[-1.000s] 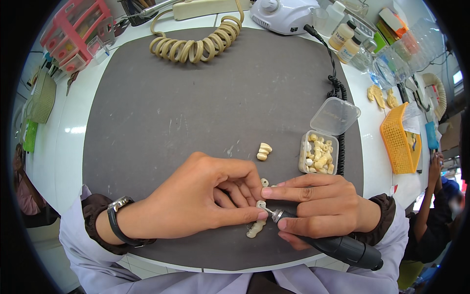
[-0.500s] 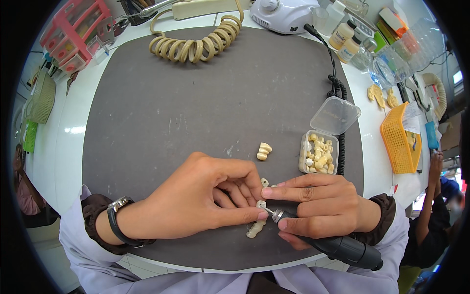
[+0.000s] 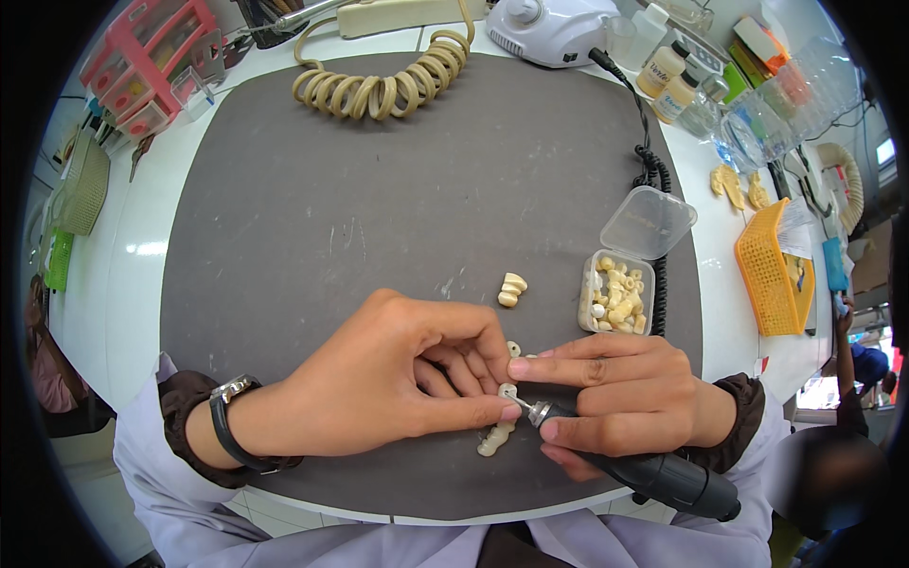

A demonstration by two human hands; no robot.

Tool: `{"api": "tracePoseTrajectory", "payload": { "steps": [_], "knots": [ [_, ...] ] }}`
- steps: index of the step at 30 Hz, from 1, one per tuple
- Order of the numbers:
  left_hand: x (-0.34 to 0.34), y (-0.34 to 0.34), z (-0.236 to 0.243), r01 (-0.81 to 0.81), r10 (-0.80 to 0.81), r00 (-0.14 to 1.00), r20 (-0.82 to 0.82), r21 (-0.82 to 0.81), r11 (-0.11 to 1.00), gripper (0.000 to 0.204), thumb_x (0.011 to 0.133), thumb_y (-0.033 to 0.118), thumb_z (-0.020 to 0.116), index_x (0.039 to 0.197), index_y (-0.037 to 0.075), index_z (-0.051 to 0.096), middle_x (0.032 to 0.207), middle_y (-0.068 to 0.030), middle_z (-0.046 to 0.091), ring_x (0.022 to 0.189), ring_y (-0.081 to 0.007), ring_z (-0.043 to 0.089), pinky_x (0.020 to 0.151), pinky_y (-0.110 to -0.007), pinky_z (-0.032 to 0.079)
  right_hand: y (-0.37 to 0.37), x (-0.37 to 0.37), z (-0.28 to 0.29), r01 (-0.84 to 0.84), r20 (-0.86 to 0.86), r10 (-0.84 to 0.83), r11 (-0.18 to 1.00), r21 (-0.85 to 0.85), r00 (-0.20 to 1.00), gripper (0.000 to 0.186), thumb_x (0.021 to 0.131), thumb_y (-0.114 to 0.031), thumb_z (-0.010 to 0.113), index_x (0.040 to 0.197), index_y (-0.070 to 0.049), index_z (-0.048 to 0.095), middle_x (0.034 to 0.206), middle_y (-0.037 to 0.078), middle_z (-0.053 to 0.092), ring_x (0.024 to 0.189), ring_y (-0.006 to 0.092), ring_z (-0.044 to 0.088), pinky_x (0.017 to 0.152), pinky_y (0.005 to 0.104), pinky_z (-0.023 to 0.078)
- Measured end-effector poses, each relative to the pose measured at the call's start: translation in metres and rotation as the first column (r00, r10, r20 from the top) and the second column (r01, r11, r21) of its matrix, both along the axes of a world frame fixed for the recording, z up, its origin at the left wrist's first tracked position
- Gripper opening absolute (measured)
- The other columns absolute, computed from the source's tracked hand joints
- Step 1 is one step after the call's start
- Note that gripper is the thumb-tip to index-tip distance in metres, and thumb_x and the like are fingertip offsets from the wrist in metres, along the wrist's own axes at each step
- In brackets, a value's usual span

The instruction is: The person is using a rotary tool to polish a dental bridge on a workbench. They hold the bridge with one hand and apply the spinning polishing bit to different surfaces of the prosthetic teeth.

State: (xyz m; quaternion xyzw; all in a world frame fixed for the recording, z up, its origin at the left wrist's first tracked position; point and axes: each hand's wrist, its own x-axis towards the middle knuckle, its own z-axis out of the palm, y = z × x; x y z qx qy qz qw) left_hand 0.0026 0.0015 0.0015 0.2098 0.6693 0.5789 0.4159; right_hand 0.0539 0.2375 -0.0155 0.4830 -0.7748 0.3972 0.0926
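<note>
My left hand (image 3: 402, 374) pinches a small tooth-coloured dental crown (image 3: 507, 390) between thumb and forefinger. In my right hand (image 3: 639, 393) is a black rotary handpiece (image 3: 677, 481), its thin metal bur pointing left to the crown beside my left thumb. Whether the bur touches it I cannot tell. My right fingertips rest against the left forefinger. Just below the left thumb lies a curved row of joined crowns (image 3: 495, 438), partly covered. Another pale piece (image 3: 513, 348) shows above the fingers, also partly hidden. Farther off, a short block of joined crowns (image 3: 512, 290) lies on the grey mat (image 3: 360, 208).
An open clear plastic box (image 3: 585, 308) full of tooth-shaped pieces stands right of the hands, its cord (image 3: 661, 284) behind. Beyond are a coiled beige hose (image 3: 379, 95), a white control unit (image 3: 549, 33), bottles (image 3: 663, 71) and a yellow basket (image 3: 757, 275). Pink drawers (image 3: 142, 71) stand far left.
My hands keep nearly the same hold and position on the crown and handpiece. At the right edge, another person has shifted, with a dark blurred shape now lower down.
</note>
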Motion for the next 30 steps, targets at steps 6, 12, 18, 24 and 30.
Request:
{"api": "tracePoseTrajectory", "payload": {
  "steps": [6, 12, 18, 24, 30],
  "knots": [
    [0.0003, 0.0004, -0.0004, -0.011, 0.011, 1.0, 0.007, -0.004, 1.0, 0.018, 0.083, 0.002, 0.076, 0.095, -0.004, 0.064, 0.085, -0.0103, 0.071, 0.08, -0.0117, 0.071, 0.066, -0.017, 0.056, 0.0006, 0.0001, -0.001, 0.017, -0.009, -0.017, 1.0, 0.003, 1.0, 0.018, 0.079, -0.013, 0.076, 0.088, 0.001, 0.067, 0.075, 0.008, 0.061, 0.109, 0.0305, 0.067, 0.077, 0.0377, 0.059],
    [0.0, 0.0004, -0.0006, -0.005, 0.005, 1.0, 0.021, -0.004, 1.0, 0.018, 0.083, 0.001, 0.076, 0.095, -0.004, 0.064, 0.085, -0.01, 0.071, 0.08, -0.0116, 0.071, 0.065, -0.017, 0.056, 0.0005, 0.001, -0.0001, 0.01, 0.003, -0.01, 1.0, -0.002, 1.0, 0.019, 0.078, -0.013, 0.076, 0.087, 0.001, 0.066, 0.085, 0.013, 0.067, 0.108, 0.0304, 0.067, 0.078, 0.038, 0.059],
    [-0.0005, 0.0001, 0.0003, -0.003, 0.003, 1.0, 0.023, -0.019, 1.0, 0.018, 0.082, 0.001, 0.077, 0.095, -0.004, 0.065, 0.085, -0.0091, 0.071, 0.08, -0.0109, 0.07, 0.066, -0.017, 0.056, 0.001, 0.0006, 0.0029, 0.008, 0.035, -0.009, 1.0, 0.007, 0.999, 0.019, 0.079, -0.013, 0.075, 0.088, 0.001, 0.066, 0.081, 0.011, 0.066, 0.109, 0.0307, 0.067, 0.08, 0.0379, 0.059],
    [0.0, 0.0003, -0.0007, -0.011, 0.012, 1.0, 0.019, -0.024, 1.0, 0.018, 0.081, 0.001, 0.077, 0.094, -0.003, 0.065, 0.085, -0.0089, 0.071, 0.08, -0.0109, 0.07, 0.066, -0.017, 0.056, 0.0018, 0.0002, 0.0001, -0.017, 0.019, 0.017, 1.0, 0.011, 1.0, 0.019, 0.081, -0.015, 0.074, 0.088, 0.0, 0.066, 0.066, 0.005, 0.055, 0.111, 0.0315, 0.066, 0.081, 0.0379, 0.059],
    [-0.0004, 0.001, 0.0007, -0.005, 0.006, 1.0, 0.001, -0.03, 1.0, 0.018, 0.08, 0.001, 0.078, 0.092, -0.003, 0.065, 0.085, -0.0088, 0.071, 0.08, -0.0111, 0.07, 0.066, -0.018, 0.057, 0.0015, 0.0004, -0.002, -0.024, -0.002, 0.024, 1.0, 0.0, 1.0, 0.017, 0.083, -0.015, 0.072, 0.088, 0.0, 0.066, 0.062, 0.003, 0.051, 0.112, 0.0317, 0.065, 0.082, 0.038, 0.059]
  ]
}}
